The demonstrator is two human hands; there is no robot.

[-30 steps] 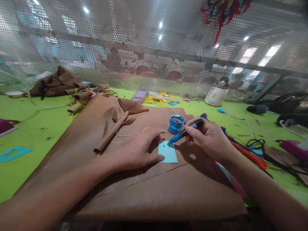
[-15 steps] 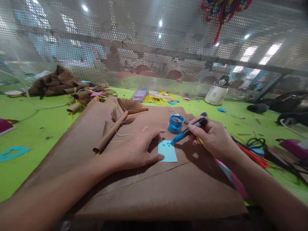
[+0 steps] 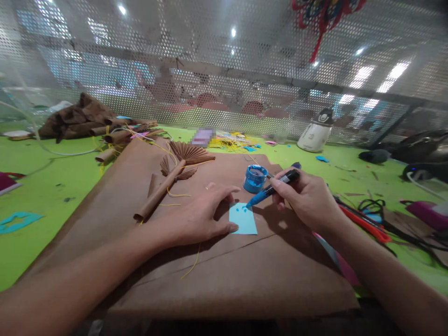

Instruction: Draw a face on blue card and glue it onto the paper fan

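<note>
A small light-blue paper square (image 3: 244, 221) lies on a big brown paper sheet (image 3: 217, 270). My left hand (image 3: 201, 217) rests flat on the sheet, its fingertips pressing the square's left edge. My right hand (image 3: 308, 198) grips a black-handled tool with a blue tip (image 3: 271, 189); the tip touches the square's upper part, where blue dabs show. An open pot of blue paint (image 3: 255, 178) stands just behind the square.
A brown paper tube with pleated fans (image 3: 171, 179) lies on the sheet to the left. Rolled brown paper and scraps (image 3: 105, 133) sit far left. Red and black cords (image 3: 367, 221) lie to the right, a white appliance (image 3: 317, 133) at the back. The table (image 3: 45, 177) is green.
The blue tip has shifted slightly over the square's top, and more blue dabs show on it. My left hand has stayed put.
</note>
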